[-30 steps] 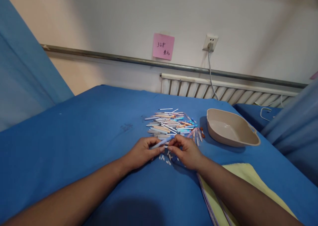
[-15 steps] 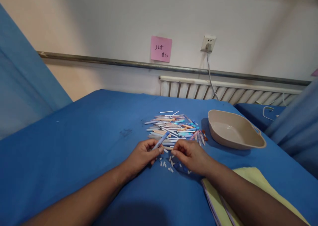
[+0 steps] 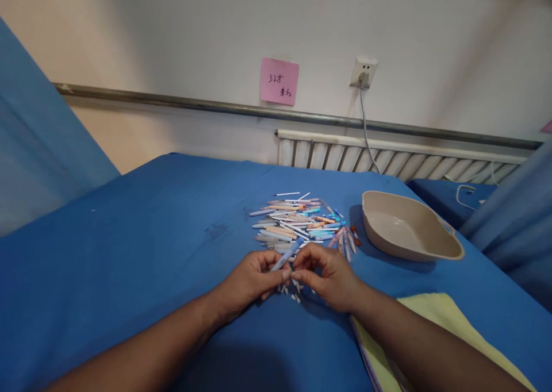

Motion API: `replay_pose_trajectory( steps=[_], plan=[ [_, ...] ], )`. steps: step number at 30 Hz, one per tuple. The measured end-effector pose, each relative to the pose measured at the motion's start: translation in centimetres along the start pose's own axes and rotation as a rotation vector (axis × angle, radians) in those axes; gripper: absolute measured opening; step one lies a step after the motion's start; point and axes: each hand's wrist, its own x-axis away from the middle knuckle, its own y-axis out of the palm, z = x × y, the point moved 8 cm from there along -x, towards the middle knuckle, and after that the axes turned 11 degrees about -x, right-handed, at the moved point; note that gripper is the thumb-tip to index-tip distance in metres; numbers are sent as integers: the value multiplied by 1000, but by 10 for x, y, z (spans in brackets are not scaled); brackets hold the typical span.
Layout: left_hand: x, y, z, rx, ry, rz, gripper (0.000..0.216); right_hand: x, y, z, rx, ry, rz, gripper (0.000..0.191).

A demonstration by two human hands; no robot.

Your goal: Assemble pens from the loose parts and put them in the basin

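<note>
Holding a blue pen (image 3: 287, 255) up at a slant, L hand (image 3: 259, 272) grips its lower part btwn thumb & fingers, just this side of the pile. R hand (image 3: 331, 274) is right next to it, thumb & fingertips close together near L thumb; can't tell if they grasp a small part. Below & btwn the hands, white bits (image 3: 293, 296) lie loose on the blue cloth (image 3: 172, 219). Just beyond: a pile of pens (image 3: 297, 225), w/ thin white sticks (image 3: 288, 193) in & around it. Progress, as judged: partway at most. One pen's in hand; lots of pens, sticks & bits lie loose, i.e. plenty apparently left. Which pens are finished, if any: can't tell. Right of the pile, a beige tub (image 3: 390, 246); nearer, partly hidden by R arm (image 3: 435, 343), a yellow towel (image 3: 435, 311). Past the cloth, a radiator (image 3: 328, 155) & a pink note (image 3: 279, 81) on the wall (image 3: 194, 41).
</note>
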Motion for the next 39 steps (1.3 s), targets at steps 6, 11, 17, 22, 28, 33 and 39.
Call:
replay_pose_trajectory(
  steps=[6,11,17,22,28,33,39],
  plan=[
    [-1,12,-1,157,-24,-89,30,1,6,-13,106,-95,-33,11],
    [3,16,2,293,-51,-162,30,3,9,-24,213,-191,-23,5],
    [5,17,-1,426,-95,-144,27,6,7,-25,283,-249,49,4],
    [5,19,-3,538,-151,-138,26,5,9,-27,293,-246,27,1],
    [4,20,-7,564,-189,-159,30,6,10,-25,286,-229,25,4],
    [4,20,-9,601,-192,-146,28,6,12,-25,299,-228,25,6],
    [3,19,-7,611,-156,-122,29,6,14,-20,286,-165,8,9]
  ],
)
